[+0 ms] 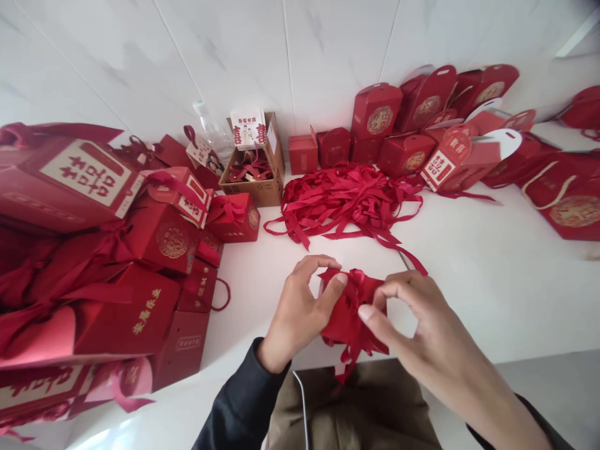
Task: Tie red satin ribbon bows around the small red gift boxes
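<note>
A small red box [338, 322] with a red ribbon bow [359, 287] on top sits at the front edge of the white table. Ribbon tails hang over its near side. My left hand [307, 300] is at the box's left, thumb and fingers pinching at the ribbon near the top left corner. On the right side, my right hand [412, 312] has its thumb and forefinger closed on the bow's right part. Part of the box is hidden under my fingers.
Behind the box lies a heap of loose red ribbons [351, 200] on the table [469, 275]. Red gift boxes [126, 300] are stacked at the left. An open cardboard box [262, 187] holds tags. More red boxes [407, 153] stand along the wall, and a red bag [574, 203] is far right.
</note>
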### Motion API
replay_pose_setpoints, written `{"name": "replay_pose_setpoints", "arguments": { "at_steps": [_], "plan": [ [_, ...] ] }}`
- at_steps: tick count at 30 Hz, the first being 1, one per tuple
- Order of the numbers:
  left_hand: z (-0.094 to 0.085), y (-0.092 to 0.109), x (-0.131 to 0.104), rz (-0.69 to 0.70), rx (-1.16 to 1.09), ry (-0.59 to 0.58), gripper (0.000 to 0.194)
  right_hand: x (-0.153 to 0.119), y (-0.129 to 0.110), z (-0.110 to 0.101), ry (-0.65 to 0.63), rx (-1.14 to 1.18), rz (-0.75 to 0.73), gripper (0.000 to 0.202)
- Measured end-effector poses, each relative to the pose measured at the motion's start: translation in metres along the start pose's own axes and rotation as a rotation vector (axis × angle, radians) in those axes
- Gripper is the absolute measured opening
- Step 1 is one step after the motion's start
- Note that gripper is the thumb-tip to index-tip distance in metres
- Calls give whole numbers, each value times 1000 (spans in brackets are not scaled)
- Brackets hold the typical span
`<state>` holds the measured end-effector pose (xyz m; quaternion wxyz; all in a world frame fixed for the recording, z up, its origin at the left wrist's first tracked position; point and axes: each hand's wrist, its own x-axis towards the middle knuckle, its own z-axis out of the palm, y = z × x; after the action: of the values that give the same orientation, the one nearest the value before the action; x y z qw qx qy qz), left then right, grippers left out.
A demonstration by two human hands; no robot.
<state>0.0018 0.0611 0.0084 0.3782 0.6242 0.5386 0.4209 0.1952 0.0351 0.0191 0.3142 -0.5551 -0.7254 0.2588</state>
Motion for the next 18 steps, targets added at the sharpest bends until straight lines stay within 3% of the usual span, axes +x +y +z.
{"name": "replay_pose_setpoints", "arguments": {
  "at_steps": [6,13,18],
  "plan": [
    [6,2,-1,-122,-133,28,18,-13,3,9,-48,-52,-72,11],
    [-6,5,-19,-31,27,-26,7,-14,3,8,-56,-17,-41,14],
    [-7,0,-23,-59,-35,-21,11,-13,5,7,-100,-9,-42,11]
  ]
}}
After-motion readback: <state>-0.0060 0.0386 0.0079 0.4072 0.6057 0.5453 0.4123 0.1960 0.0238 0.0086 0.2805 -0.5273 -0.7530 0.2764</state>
